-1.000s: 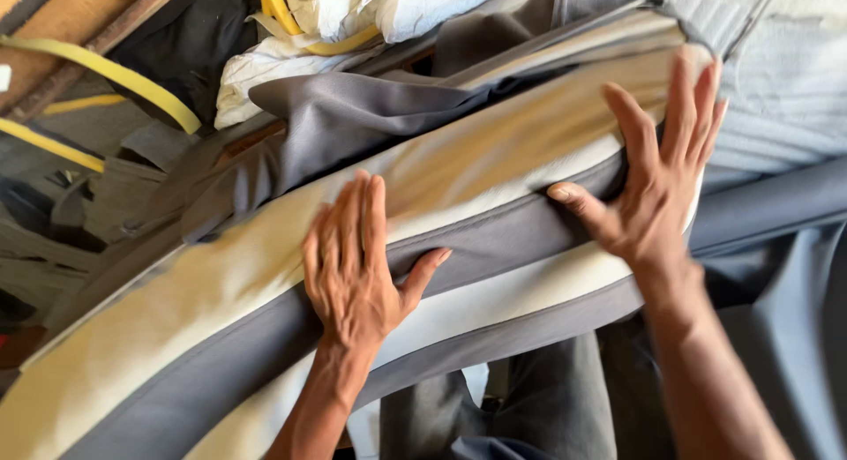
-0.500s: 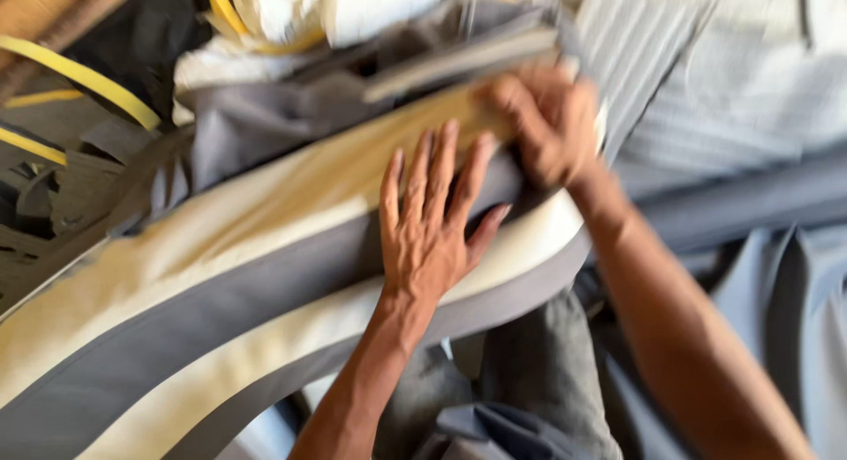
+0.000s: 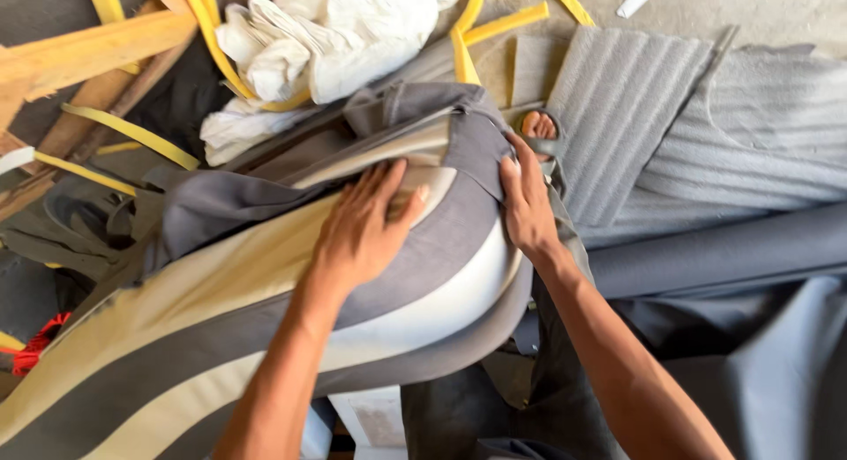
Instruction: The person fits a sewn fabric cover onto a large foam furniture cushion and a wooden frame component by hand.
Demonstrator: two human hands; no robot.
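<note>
Both hands, left hand and right hand, press open-palmed (gripping nothing) on the grey-and-cream cover.

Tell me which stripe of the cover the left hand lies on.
The left hand lies mostly on the beige stripe, the upper one, its thumb over the grey stripe; the white stripe stays untouched.

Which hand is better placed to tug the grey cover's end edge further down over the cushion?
Probably right. The right hand already sits at the end edge of the grey and cream striped fabric seat cover; the left hand lies flat on top.
</note>
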